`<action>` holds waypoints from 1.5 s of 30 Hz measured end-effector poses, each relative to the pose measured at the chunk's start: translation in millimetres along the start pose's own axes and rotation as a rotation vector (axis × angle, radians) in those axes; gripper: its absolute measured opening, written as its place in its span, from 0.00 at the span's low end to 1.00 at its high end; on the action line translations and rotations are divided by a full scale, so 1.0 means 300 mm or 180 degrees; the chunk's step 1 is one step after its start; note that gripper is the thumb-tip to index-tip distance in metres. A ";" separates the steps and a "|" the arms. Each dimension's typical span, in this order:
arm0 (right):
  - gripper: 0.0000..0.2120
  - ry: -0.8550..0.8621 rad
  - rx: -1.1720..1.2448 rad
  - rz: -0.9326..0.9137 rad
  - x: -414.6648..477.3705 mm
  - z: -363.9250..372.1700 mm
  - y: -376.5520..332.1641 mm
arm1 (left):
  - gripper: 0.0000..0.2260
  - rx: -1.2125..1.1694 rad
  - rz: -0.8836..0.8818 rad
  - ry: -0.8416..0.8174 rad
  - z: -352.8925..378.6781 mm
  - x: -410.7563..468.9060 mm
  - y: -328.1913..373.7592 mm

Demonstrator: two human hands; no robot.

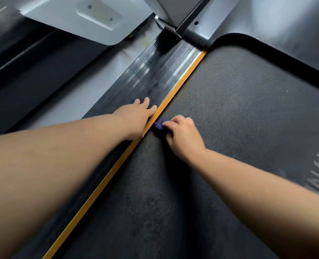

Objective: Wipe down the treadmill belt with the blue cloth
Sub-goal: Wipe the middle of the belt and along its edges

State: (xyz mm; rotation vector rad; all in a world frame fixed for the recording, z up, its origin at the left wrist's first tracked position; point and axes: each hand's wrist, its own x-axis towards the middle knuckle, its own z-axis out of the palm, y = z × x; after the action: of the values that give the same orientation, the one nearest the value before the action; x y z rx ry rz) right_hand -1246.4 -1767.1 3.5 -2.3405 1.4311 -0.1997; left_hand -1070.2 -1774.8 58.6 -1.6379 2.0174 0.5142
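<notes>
Edging the belt (229,109), orange strip (175,94) meets ribbed rail (155,71).

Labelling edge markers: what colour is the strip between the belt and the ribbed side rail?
The strip is plain orange-yellow, with no pattern; it shows clearest in the head view.

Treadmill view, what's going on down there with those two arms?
A person is wiping the belt. Their right grip holds a bunched blue cloth against the belt, right beside the orange strip. Their left grip rests flat on the ribbed side rail, fingers straight, holding nothing.
</notes>
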 end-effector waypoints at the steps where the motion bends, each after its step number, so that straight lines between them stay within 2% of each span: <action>1: 0.15 0.0145 -0.0137 0.0190 0.049 -0.022 0.039 | 0.42 -0.0013 -0.0003 -0.0005 0.000 0.002 0.001; 4: 0.15 0.0467 -0.0007 0.1199 0.162 -0.094 0.145 | 0.43 -0.0028 -0.0026 -0.0008 0.006 0.003 0.004; 5: 0.15 0.0421 0.0011 0.1261 0.165 -0.091 0.141 | 0.43 -0.0033 -0.0034 -0.0023 0.006 0.002 0.006; 9: 0.15 0.0088 0.0072 0.0532 0.042 -0.014 0.000 | 0.43 -0.0008 -0.0037 -0.0019 0.001 0.001 0.006; 11: 0.19 -0.0024 0.0170 0.0268 0.001 -0.004 -0.005 | 0.42 -0.0009 -0.0030 -0.0020 0.001 0.000 0.004; 13: 0.16 0.0050 0.0012 0.0034 0.022 -0.013 0.041 | 0.42 -0.0019 -0.0024 -0.0018 0.003 0.001 0.003; 15: 0.12 0.0371 -0.0176 0.0274 0.086 -0.026 0.112 | 0.42 -0.0026 -0.0005 -0.0020 0.003 0.004 0.002; 18: 0.13 0.0609 -0.0077 0.1118 0.164 -0.039 0.151 | 0.42 -0.0018 0.0038 -0.0037 0.007 0.002 -0.006; 20: 0.14 0.0469 -0.0084 0.1058 0.150 -0.026 0.098 | 0.42 -0.0015 0.0070 -0.0041 0.007 0.004 -0.008; 24: 0.13 0.0009 0.0197 0.0238 0.023 0.026 -0.031 | 0.41 -0.0021 0.0052 -0.0047 0.007 0.003 -0.013; 26: 0.13 -0.0075 0.0068 0.0072 0.041 0.024 -0.006 | 0.41 0.0004 0.0058 -0.0041 0.009 0.005 -0.014; 27: 0.13 0.0015 -0.0078 0.0100 0.071 0.017 0.018 | 0.41 0.0014 0.0060 -0.0047 0.011 0.006 -0.012; 29: 0.12 0.0285 -0.0189 0.0531 0.142 -0.014 0.072 | 0.42 0.0037 0.0057 -0.0050 0.011 0.007 -0.011; 31: 0.12 0.0431 0.0076 0.1052 0.187 -0.049 0.095 | 0.42 0.0079 0.0074 -0.0044 0.010 0.007 -0.014; 32: 0.12 0.0430 0.0146 0.1109 0.188 -0.049 0.083 | 0.42 0.0085 0.0084 -0.0055 0.009 0.006 -0.015; 38: 0.11 -0.0177 0.0237 0.0182 0.012 0.043 -0.078 | 0.41 0.0051 0.0198 -0.0032 0.010 0.005 -0.038; 41: 0.11 -0.0151 0.0026 -0.0152 0.035 0.022 -0.040 | 0.41 0.0049 0.0234 -0.0005 0.011 0.007 -0.040; 43: 0.12 0.0085 -0.0134 0.0187 0.113 -0.014 0.017 | 0.41 0.0049 0.0211 -0.0042 0.013 0.009 -0.038; 45: 0.13 0.0315 -0.0029 0.0940 0.191 -0.064 0.077 | 0.41 0.0056 0.0198 -0.0059 0.014 0.009 -0.035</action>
State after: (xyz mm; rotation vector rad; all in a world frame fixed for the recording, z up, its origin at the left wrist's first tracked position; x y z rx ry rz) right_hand -1244.5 -1831.6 7.3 -2.1183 1.8059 -0.2286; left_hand -1059.9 -1776.7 53.8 -1.5588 2.0590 0.5301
